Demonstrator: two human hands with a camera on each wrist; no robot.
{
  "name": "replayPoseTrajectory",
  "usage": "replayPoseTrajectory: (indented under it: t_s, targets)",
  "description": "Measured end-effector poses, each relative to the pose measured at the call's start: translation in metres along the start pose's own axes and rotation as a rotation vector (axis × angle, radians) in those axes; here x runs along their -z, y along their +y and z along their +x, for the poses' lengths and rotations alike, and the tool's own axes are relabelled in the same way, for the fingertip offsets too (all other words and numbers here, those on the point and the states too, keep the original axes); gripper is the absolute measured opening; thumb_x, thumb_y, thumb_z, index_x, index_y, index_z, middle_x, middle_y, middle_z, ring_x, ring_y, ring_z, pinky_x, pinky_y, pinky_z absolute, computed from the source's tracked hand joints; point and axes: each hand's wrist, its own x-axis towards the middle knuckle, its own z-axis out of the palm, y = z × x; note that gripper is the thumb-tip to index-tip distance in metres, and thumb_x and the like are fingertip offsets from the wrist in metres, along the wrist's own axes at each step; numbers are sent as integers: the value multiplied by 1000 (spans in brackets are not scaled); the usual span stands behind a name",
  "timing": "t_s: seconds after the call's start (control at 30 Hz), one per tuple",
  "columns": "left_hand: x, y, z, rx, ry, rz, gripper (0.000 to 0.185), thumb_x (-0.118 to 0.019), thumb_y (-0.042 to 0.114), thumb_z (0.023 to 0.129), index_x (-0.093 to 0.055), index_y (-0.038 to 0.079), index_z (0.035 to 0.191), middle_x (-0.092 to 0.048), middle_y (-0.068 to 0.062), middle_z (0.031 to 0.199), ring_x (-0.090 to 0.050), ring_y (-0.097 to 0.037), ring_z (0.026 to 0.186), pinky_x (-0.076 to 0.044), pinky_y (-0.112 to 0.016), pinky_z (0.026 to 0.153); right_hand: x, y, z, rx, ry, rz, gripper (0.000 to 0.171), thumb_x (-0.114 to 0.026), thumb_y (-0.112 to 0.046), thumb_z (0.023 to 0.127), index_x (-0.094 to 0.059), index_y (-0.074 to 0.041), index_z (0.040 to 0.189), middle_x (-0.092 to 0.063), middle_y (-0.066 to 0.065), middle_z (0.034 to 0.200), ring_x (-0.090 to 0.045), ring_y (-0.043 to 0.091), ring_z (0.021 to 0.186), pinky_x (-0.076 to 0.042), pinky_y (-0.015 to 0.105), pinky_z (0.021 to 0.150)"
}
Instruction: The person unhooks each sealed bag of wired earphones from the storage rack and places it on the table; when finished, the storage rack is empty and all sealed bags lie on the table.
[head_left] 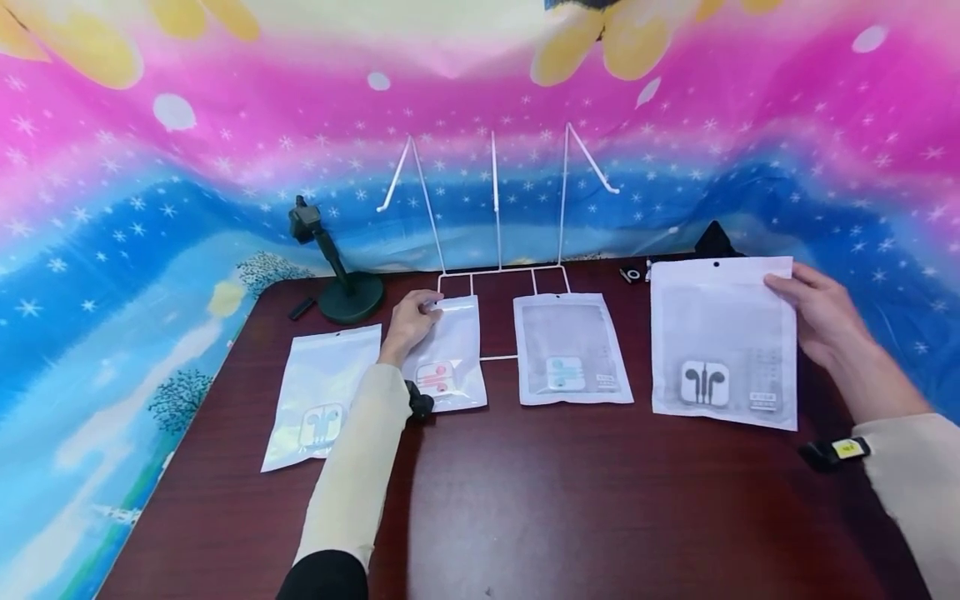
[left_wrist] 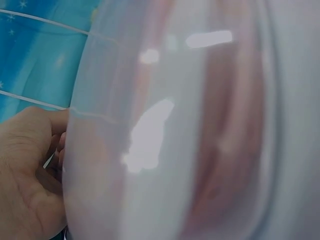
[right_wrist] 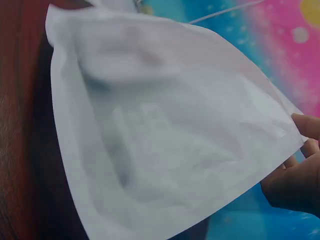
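Between the thumb and fingers of my left hand [head_left: 411, 323] is the top edge of a white zip pouch [head_left: 459, 333] holding pink earphones. The left wrist view shows that pouch [left_wrist: 165, 120] close up and blurred, with the hand at its edge. Over on the right, my right hand [head_left: 823, 312] pinches the upper corner of another white pouch [head_left: 716, 321], held upright, with black earphones low inside. The right wrist view has this pouch [right_wrist: 165, 150] bulging across the frame. A pouch with mint earphones [head_left: 566, 329] is between the two, and one with pale blue earphones [head_left: 322, 367] lies at the left.
Behind the pouches stands a white wire rack [head_left: 495, 271] with three upright arms. A dark stand [head_left: 351, 296] with a round base is at the back left, beside a small black object [head_left: 302, 309]. A patterned cloth backdrop [head_left: 675, 175] surrounds the dark red table [head_left: 525, 500].
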Motion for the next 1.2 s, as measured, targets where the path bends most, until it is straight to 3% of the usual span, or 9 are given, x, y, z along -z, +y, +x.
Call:
replayPoseTrajectory:
  t_s: [0.07, 0.23, 0.3, 0.47, 0.57, 0.73, 0.93, 1.07, 1.2]
  targets:
    - [0, 1, 1, 4, 2, 1, 35, -64, 10, 104, -68, 18, 137, -50, -7, 151, -50, -29, 122, -44, -46, 113, 3, 7, 9, -25, 19, -101, 29, -70, -14, 100, -69, -27, 126, -76, -10, 94, -73, 9, 80, -59, 26, 65]
    - [0, 2, 3, 5, 3, 4, 33, -65, 9, 103, -69, 17, 135, -51, -8, 150, -51, -29, 121, -43, -46, 112, 6, 26, 30, -65, 75, -352, 66, -74, -31, 98, -43, -19, 155, -71, -19, 89, -70, 2, 78, -57, 22, 65]
    - [0, 3, 3, 0, 3, 5, 33, -65, 9, 103, -69, 16, 135, -51, -9, 150, -51, -30, 121, -43, -47, 112, 6, 35, 37, -67, 102, -439, 67, -71, -35, 99, -42, -16, 155, -68, -21, 88, -69, 1, 77, -57, 22, 65]
    - [2, 3, 6, -6, 10, 20, 32, -64, 9, 103, -68, 15, 134, -52, -9, 148, -51, -30, 118, -44, -47, 111, 5, 55, 52, -75, 155, -607, 48, -65, -44, 102, -53, -19, 141, -63, -23, 87, -68, 1, 77, -57, 24, 68]
    - [1, 4, 7, -7, 14, 33, 33, -63, 9, 104, -68, 14, 136, -53, -10, 147, -52, -30, 116, -46, -46, 109, 5, 60, 59, -80, 160, -633, 43, -60, -42, 105, -54, -15, 137, -62, -22, 90, -65, 0, 78, -55, 23, 70]
    - [-2, 9, 6, -24, 20, 68, 34, -61, 7, 104, -67, 11, 137, -52, -13, 149, -51, -32, 125, -42, -46, 114, 6, 63, 65, -108, 130, -683, 58, -48, -37, 110, -38, -2, 154, -55, -6, 117, -56, 1, 92, -48, 25, 81]
    - [-1, 18, 8, -68, 6, 137, 35, -55, 6, 105, -65, 4, 138, -53, -18, 150, -42, -35, 145, -30, -49, 122, 5, 59, 67, -99, 87, -669, 61, -35, -28, 112, -20, 1, 164, -30, 27, 160, -46, 32, 132, -43, 41, 107]
    - [5, 20, 6, -54, -7, 164, 38, -52, 7, 106, -61, 5, 142, -52, -18, 151, -42, -35, 145, -31, -49, 122, 3, 51, 67, -60, 80, -682, 60, -31, -21, 112, -13, 1, 164, -29, 30, 161, -31, 45, 146, -31, 54, 121]
    - [13, 19, -1, -80, 37, 123, 39, -52, 9, 106, -60, 8, 145, -53, -17, 150, -51, -35, 135, -38, -50, 117, 4, 41, 64, -21, 79, -690, 60, -29, -22, 112, -11, 1, 165, -40, 21, 151, -31, 43, 146, -26, 54, 123]
